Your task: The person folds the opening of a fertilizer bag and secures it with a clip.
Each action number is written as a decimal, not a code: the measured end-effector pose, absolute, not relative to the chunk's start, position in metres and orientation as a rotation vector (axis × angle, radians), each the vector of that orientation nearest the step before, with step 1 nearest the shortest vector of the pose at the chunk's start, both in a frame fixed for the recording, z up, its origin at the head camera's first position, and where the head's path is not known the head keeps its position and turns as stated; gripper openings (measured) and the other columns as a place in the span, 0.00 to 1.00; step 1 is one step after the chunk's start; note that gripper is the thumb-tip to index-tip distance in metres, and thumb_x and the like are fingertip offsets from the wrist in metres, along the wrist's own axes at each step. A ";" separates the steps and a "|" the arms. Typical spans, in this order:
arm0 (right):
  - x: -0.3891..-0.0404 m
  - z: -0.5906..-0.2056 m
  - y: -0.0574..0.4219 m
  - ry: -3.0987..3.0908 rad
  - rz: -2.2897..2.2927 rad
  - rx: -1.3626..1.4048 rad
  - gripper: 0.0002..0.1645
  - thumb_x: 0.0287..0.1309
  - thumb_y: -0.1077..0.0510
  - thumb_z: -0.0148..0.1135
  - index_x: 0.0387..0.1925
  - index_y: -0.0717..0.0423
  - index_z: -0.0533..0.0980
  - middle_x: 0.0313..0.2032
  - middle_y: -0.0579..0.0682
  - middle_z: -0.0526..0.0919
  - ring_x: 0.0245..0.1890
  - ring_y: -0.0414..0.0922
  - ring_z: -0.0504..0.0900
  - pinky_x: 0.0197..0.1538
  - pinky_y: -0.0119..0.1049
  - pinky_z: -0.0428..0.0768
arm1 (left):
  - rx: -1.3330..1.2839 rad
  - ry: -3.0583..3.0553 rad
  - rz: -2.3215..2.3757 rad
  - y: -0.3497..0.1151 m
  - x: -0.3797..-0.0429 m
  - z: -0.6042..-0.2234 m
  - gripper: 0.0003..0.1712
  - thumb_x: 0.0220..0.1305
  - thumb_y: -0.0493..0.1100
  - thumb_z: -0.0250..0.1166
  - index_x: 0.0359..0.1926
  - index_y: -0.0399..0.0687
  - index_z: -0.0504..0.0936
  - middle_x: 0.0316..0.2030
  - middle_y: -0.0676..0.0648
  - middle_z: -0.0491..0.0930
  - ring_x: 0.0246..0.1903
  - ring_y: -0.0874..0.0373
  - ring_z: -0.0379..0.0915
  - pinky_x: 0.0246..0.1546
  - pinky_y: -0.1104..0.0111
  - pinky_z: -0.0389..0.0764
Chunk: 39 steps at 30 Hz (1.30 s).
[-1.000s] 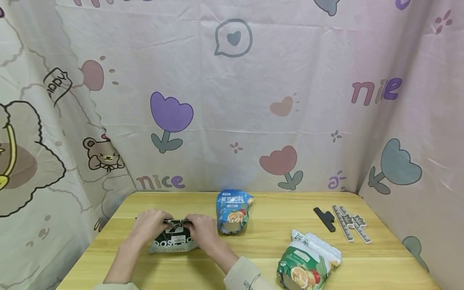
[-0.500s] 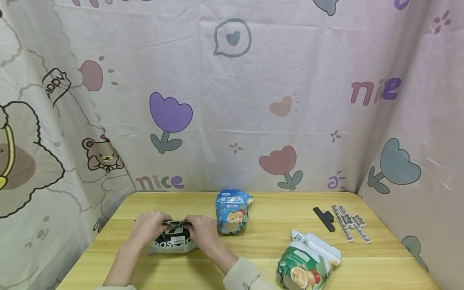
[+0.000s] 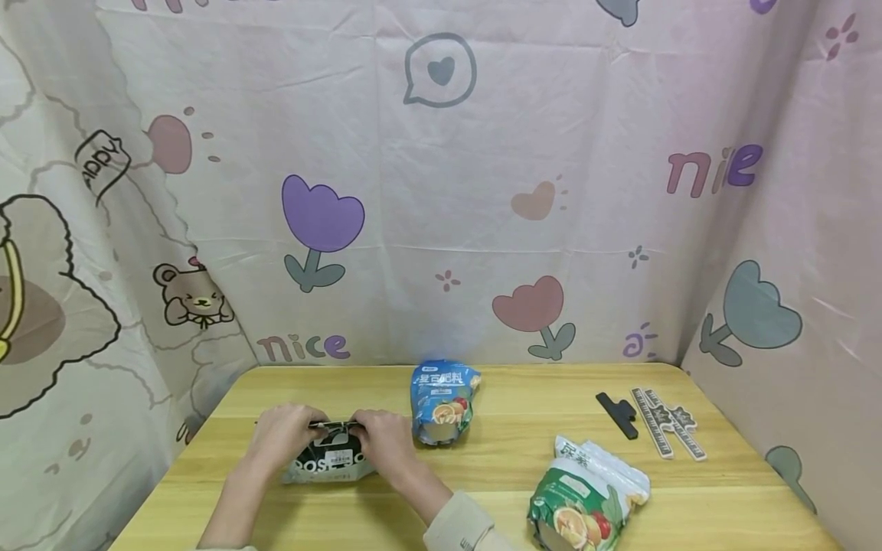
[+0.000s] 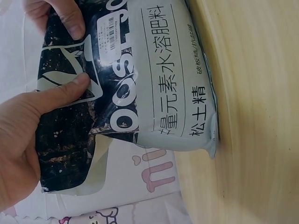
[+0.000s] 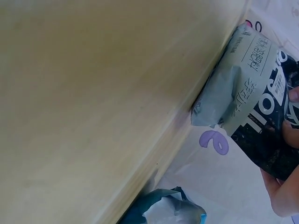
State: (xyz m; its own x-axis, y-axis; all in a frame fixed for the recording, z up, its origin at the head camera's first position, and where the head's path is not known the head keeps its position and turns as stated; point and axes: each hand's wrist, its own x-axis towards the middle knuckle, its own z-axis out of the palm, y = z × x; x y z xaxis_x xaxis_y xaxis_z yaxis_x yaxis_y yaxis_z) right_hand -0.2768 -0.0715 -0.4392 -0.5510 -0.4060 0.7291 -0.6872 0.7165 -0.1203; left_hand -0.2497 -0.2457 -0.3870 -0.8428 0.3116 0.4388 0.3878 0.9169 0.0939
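A black and pale grey-green fertilizer bag (image 3: pixel 332 459) with white lettering stands on the left part of the table. Its dark upper part is pinched from both sides. My left hand (image 3: pixel 281 432) grips the left side of the top, and in the left wrist view its thumb (image 4: pixel 65 93) lies flat across the printed front. On the other side, my right hand (image 3: pixel 387 440) holds the top edge with the thumb in front. The fingers behind the bag are mostly hidden. In the right wrist view the bag (image 5: pixel 252 70) touches the tabletop with its lower end.
A blue bag (image 3: pixel 443 405) stands just behind my right hand. Toward the front right lies a green and white bag (image 3: pixel 582 497). Farther back on the right are a black clip (image 3: pixel 618 416) and two white-and-black ruler-like clips (image 3: pixel 668 425). A printed curtain (image 3: pixel 441 191) encloses the table.
Both hands keep their hold on the bag and barely shift, with the top edge a touch lower. The camera view drifts slightly. The other bags and clips stay put.
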 end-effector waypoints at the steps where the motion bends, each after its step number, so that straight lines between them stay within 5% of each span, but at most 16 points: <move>1: -0.277 -0.440 -0.072 -2.221 0.521 0.821 0.02 0.48 0.53 0.69 0.26 0.44 0.82 0.25 0.37 0.83 0.23 0.33 0.79 0.23 0.21 0.71 | -0.503 -2.655 -0.253 -0.245 -0.250 -0.387 0.08 0.39 0.41 0.75 0.22 0.58 0.85 0.21 0.56 0.81 0.19 0.62 0.72 0.15 0.68 0.68; 39: -0.274 -0.431 -0.070 -2.313 0.488 0.832 0.02 0.50 0.52 0.68 0.27 0.43 0.81 0.25 0.36 0.82 0.22 0.32 0.78 0.20 0.22 0.67 | -0.491 -2.680 -0.256 -0.245 -0.248 -0.388 0.08 0.40 0.41 0.74 0.22 0.58 0.84 0.20 0.56 0.79 0.16 0.65 0.66 0.13 0.69 0.66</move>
State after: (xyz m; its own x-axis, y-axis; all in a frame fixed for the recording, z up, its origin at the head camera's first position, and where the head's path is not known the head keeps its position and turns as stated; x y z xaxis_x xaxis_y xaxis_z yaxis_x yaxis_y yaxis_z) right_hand -0.2738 -0.0697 -0.4314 -0.6061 -0.4373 0.6644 -0.6684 0.7329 -0.1274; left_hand -0.2478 -0.2450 -0.3882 -0.8574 0.3003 0.4180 0.3741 0.9214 0.1053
